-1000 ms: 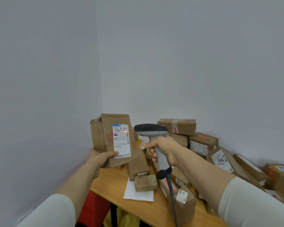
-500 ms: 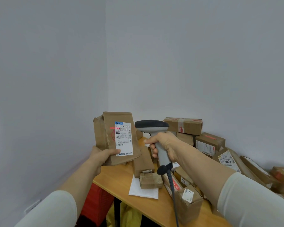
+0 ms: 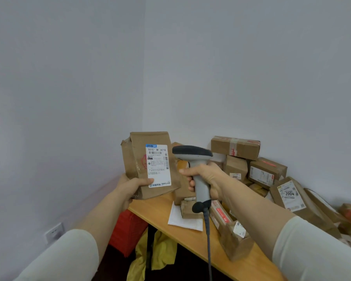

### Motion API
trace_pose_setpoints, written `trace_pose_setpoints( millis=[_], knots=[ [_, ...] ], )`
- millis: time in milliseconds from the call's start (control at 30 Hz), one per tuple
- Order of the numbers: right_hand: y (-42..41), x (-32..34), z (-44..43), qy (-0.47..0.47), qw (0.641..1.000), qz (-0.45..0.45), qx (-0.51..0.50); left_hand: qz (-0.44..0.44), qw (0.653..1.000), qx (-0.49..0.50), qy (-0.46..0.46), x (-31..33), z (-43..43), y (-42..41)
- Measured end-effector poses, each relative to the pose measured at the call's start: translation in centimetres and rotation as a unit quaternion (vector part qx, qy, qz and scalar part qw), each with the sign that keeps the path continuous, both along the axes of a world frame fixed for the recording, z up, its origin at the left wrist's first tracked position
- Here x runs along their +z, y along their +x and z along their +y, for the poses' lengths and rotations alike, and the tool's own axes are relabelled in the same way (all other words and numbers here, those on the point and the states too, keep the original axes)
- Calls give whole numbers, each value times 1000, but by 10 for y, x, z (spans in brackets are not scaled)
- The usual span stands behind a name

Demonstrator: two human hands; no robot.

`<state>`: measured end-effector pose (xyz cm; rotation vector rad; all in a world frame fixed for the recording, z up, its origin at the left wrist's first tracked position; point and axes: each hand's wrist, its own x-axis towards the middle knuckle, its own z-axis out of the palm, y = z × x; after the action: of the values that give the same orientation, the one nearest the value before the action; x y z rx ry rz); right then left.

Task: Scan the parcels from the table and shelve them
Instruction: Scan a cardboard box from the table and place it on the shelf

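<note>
Parcel (image 3: 142, 159), brown paper, 1: held upright above the left end of the table (image 3: 190, 243), left hand (image 3: 131, 188) gripping its lower edge. Barcode scanner (image 3: 195, 157), 1: right hand (image 3: 205, 177) wrapped round its handle, above the same table end. Best aimed squarely at the top barcode on the label (image 3: 158, 166), parcel steady. Piled parcels (image 3: 235, 148) on table: at least 9.

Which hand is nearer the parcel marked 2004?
Right. The right hand, gripping the scanner, is left of the 2004 parcel; the left hand holds a labelled parcel farther left.
</note>
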<state>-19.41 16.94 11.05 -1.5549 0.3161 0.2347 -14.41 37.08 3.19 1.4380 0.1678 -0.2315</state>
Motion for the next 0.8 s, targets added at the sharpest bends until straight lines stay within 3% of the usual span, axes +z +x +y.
trace_pose_setpoints(
  millis=[267,500,800],
  knots=[
    [-12,-26,2,-49,996,-54,-55,12,998,-44,-39,-14,43,-72],
    [-64,-65,29,74,990,-69,95,19,999,-4,-46,-21,71,-190],
    [-199,-120,97,144,935,-38,322,64,987,140,-39,-58,111,-404]
  ],
)
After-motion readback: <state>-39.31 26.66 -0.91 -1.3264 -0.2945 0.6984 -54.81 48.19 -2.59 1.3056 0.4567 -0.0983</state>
